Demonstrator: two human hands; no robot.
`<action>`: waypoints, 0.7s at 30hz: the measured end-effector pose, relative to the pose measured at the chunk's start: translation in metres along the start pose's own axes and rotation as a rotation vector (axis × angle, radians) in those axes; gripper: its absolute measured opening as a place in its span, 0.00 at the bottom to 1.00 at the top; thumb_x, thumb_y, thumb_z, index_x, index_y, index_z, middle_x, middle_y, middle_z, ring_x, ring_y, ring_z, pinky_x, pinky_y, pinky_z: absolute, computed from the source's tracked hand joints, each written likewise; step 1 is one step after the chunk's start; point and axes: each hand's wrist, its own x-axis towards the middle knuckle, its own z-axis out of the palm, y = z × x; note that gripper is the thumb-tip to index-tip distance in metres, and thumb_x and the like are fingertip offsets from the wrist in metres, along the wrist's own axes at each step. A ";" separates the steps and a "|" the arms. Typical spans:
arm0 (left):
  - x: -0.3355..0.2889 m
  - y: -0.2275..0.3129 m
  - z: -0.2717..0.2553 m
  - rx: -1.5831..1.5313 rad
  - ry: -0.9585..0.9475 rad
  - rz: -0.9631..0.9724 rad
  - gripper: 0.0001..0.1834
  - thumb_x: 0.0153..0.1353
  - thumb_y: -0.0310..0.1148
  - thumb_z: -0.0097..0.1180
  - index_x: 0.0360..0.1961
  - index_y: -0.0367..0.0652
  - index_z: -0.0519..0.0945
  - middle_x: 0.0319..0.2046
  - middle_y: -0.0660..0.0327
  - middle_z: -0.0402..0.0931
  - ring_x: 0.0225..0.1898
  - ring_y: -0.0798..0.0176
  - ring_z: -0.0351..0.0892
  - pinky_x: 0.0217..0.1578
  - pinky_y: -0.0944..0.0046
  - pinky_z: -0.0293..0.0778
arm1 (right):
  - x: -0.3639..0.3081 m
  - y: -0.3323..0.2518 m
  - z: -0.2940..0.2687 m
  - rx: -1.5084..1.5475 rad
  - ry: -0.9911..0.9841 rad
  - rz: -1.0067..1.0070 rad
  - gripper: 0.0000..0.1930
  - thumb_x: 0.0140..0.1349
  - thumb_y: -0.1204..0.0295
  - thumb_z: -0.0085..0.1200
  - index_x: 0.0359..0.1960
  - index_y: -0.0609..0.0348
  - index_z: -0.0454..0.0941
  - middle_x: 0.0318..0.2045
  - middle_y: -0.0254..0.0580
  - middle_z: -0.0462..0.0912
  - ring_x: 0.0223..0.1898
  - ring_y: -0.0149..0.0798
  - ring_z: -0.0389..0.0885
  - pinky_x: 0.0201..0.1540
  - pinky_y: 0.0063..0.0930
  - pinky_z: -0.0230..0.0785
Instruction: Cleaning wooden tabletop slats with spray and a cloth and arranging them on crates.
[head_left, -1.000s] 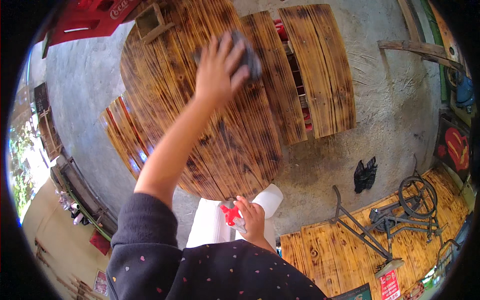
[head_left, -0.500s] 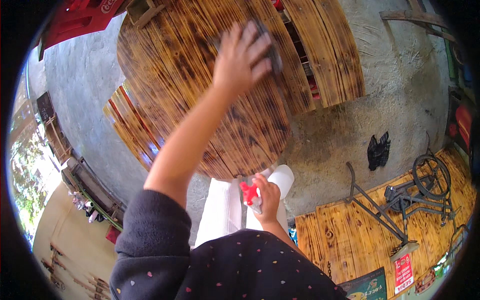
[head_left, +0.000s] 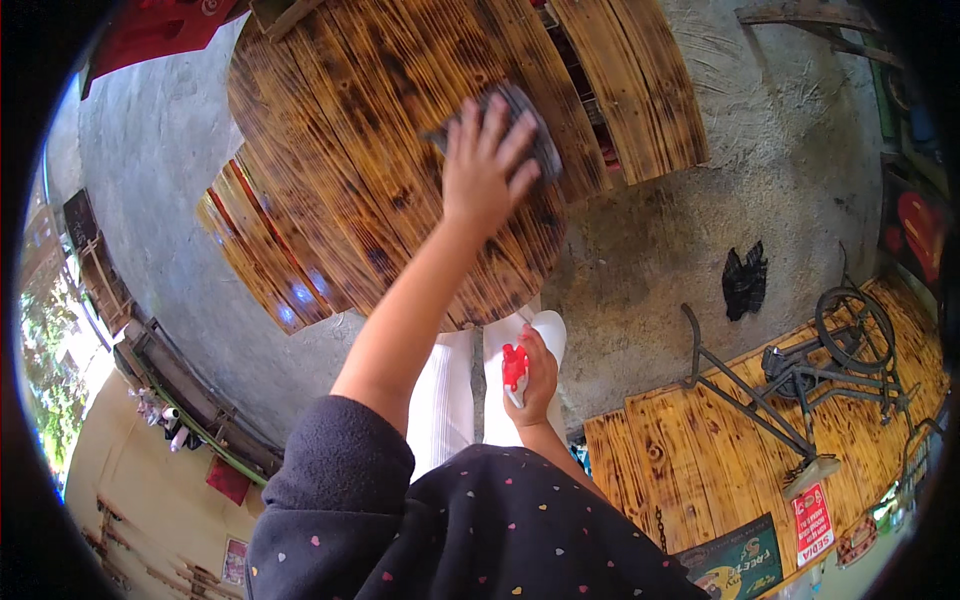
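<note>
My left hand [head_left: 487, 170] lies flat with its fingers spread on a dark grey cloth [head_left: 540, 138], pressing it to a round wooden table [head_left: 340, 140] with burnt-looking grain. Part of the cloth is covered by the palm and fingers. Close to my body, below the table's near edge, my right hand [head_left: 541, 378] is closed around a spray bottle with a red and white spray head [head_left: 514, 366]. The bottle's body is mostly hidden from above.
Plank benches flank the table, one on the right [head_left: 645, 90] and one on the left [head_left: 265, 245]. A black rag or bag [head_left: 744, 282] lies on the concrete floor. At lower right, a bicycle-like metal frame [head_left: 760, 420] sits on a plank surface [head_left: 640, 470]. A red crate [head_left: 150, 40] is upper left.
My left hand and the cloth have slid nearer to me over the tabletop. My right hand has turned the spray bottle slightly. The whole view has shifted a little.
</note>
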 end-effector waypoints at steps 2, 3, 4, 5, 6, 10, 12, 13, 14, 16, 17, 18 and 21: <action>-0.056 0.025 -0.010 -0.071 -0.352 0.272 0.36 0.70 0.63 0.35 0.75 0.72 0.47 0.77 0.61 0.40 0.77 0.45 0.38 0.74 0.47 0.41 | -0.001 0.002 -0.002 -0.010 0.031 0.034 0.33 0.47 0.71 0.65 0.58 0.55 0.69 0.60 0.51 0.75 0.54 0.55 0.77 0.55 0.44 0.66; -0.083 0.026 -0.018 -0.073 -0.493 0.437 0.37 0.69 0.65 0.34 0.75 0.74 0.44 0.77 0.65 0.38 0.77 0.49 0.36 0.74 0.49 0.39 | -0.001 0.003 -0.001 -0.040 0.043 0.022 0.33 0.47 0.73 0.64 0.59 0.54 0.68 0.61 0.50 0.74 0.54 0.55 0.77 0.55 0.44 0.67; -0.093 0.016 -0.017 -0.094 -0.477 0.528 0.37 0.68 0.66 0.33 0.75 0.74 0.44 0.77 0.66 0.37 0.77 0.51 0.36 0.75 0.50 0.38 | -0.003 0.003 -0.001 -0.053 0.037 0.006 0.33 0.47 0.73 0.64 0.59 0.54 0.68 0.61 0.50 0.74 0.54 0.55 0.77 0.54 0.44 0.67; -0.100 0.007 -0.019 -0.098 -0.555 0.627 0.37 0.68 0.67 0.32 0.75 0.75 0.44 0.78 0.68 0.36 0.77 0.53 0.35 0.75 0.50 0.38 | -0.006 0.003 -0.001 -0.063 0.032 0.012 0.33 0.47 0.74 0.63 0.59 0.54 0.68 0.61 0.50 0.74 0.54 0.55 0.77 0.54 0.44 0.67; -0.103 0.000 -0.020 -0.075 -0.711 0.733 0.37 0.68 0.68 0.31 0.75 0.76 0.43 0.78 0.69 0.36 0.78 0.54 0.34 0.75 0.51 0.37 | -0.008 0.003 0.000 -0.071 0.042 0.004 0.33 0.47 0.74 0.63 0.59 0.53 0.68 0.61 0.50 0.74 0.55 0.55 0.77 0.54 0.44 0.67; -0.056 -0.016 -0.007 -0.013 -0.305 0.439 0.37 0.67 0.66 0.37 0.75 0.73 0.48 0.77 0.65 0.40 0.77 0.50 0.35 0.74 0.49 0.38 | -0.022 0.002 0.002 -0.049 -0.016 0.025 0.30 0.49 0.75 0.62 0.57 0.52 0.69 0.60 0.49 0.75 0.55 0.54 0.77 0.55 0.44 0.67; -0.045 0.005 0.001 -0.040 -0.143 0.163 0.36 0.69 0.62 0.40 0.75 0.71 0.50 0.77 0.62 0.42 0.77 0.48 0.36 0.74 0.48 0.39 | -0.026 0.002 0.003 -0.046 0.017 0.022 0.28 0.50 0.75 0.62 0.56 0.53 0.70 0.59 0.50 0.76 0.55 0.54 0.77 0.55 0.43 0.68; -0.053 0.014 0.002 -0.014 -0.225 0.161 0.36 0.69 0.62 0.39 0.75 0.71 0.50 0.77 0.61 0.42 0.77 0.47 0.36 0.74 0.48 0.40 | -0.025 0.005 0.003 -0.042 0.029 0.039 0.28 0.50 0.75 0.62 0.56 0.53 0.70 0.58 0.51 0.76 0.55 0.54 0.77 0.55 0.43 0.68; -0.065 0.021 0.002 -0.043 -0.137 0.168 0.35 0.70 0.61 0.38 0.75 0.70 0.50 0.77 0.60 0.42 0.77 0.47 0.37 0.74 0.48 0.40 | -0.023 0.008 0.003 -0.038 0.044 0.051 0.27 0.50 0.75 0.62 0.55 0.53 0.70 0.58 0.51 0.76 0.55 0.55 0.77 0.55 0.43 0.68; -0.106 0.013 -0.001 -0.070 -0.305 0.418 0.38 0.67 0.65 0.39 0.75 0.71 0.50 0.77 0.63 0.43 0.77 0.49 0.38 0.74 0.48 0.40 | -0.021 0.015 -0.003 -0.054 0.060 0.032 0.25 0.50 0.74 0.63 0.52 0.54 0.71 0.55 0.51 0.77 0.54 0.55 0.77 0.55 0.43 0.68; -0.131 -0.001 -0.004 -0.080 -0.357 0.546 0.38 0.66 0.66 0.40 0.75 0.72 0.50 0.77 0.63 0.43 0.77 0.49 0.39 0.74 0.48 0.40 | -0.020 0.019 -0.008 -0.071 0.035 0.031 0.24 0.50 0.73 0.63 0.51 0.54 0.72 0.55 0.51 0.77 0.54 0.55 0.77 0.54 0.42 0.69; -0.153 -0.018 -0.007 -0.074 -0.384 0.673 0.39 0.66 0.67 0.40 0.75 0.73 0.50 0.77 0.64 0.43 0.77 0.50 0.39 0.74 0.48 0.39 | -0.019 0.023 -0.012 -0.079 0.017 0.024 0.23 0.50 0.72 0.63 0.50 0.54 0.72 0.55 0.51 0.77 0.53 0.55 0.77 0.53 0.42 0.69; -0.204 -0.087 -0.018 -0.017 -0.452 0.436 0.40 0.63 0.68 0.42 0.74 0.76 0.51 0.77 0.66 0.40 0.78 0.52 0.36 0.74 0.50 0.40 | -0.019 0.032 -0.020 -0.080 -0.112 -0.008 0.23 0.51 0.71 0.64 0.50 0.54 0.73 0.53 0.49 0.78 0.49 0.53 0.79 0.49 0.39 0.72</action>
